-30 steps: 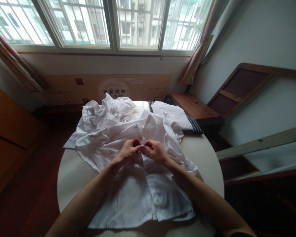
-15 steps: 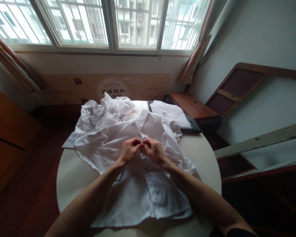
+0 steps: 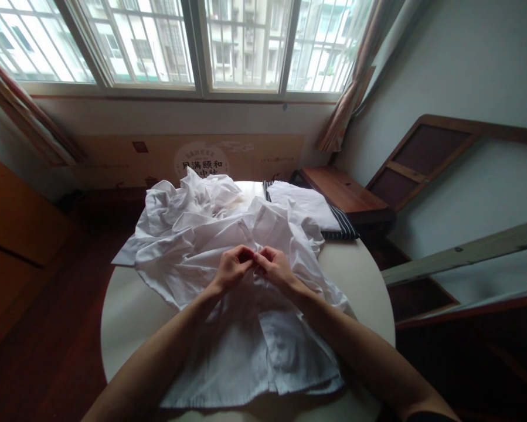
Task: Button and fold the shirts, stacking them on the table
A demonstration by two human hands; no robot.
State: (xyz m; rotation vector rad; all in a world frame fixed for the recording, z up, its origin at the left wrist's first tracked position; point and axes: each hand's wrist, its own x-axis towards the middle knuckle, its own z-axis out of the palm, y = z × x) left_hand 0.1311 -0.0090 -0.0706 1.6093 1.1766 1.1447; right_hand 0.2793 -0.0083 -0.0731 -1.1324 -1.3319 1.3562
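A white button-up shirt (image 3: pixel 245 351) lies spread on a round white table (image 3: pixel 126 310), its hem toward me. My left hand (image 3: pixel 231 268) and my right hand (image 3: pixel 275 268) meet at the shirt's front placket, about mid-chest. Both are closed in a pinch on the two front edges of the shirt, fingertips touching each other. What lies between the fingertips is too small to see. Behind the shirt's collar, more crumpled white cloth (image 3: pixel 193 196) is heaped.
A folded white garment (image 3: pixel 307 205) rests on a dark striped one (image 3: pixel 344 225) at the table's far right. A wooden bench (image 3: pixel 342 190) and leaning wooden frames (image 3: pixel 430 158) stand to the right. A cardboard panel (image 3: pixel 166 158) lines the wall under the window.
Both hands stay pinched at the placket and have shifted only slightly up the shirt. The shirt's lower front has bunched a little.
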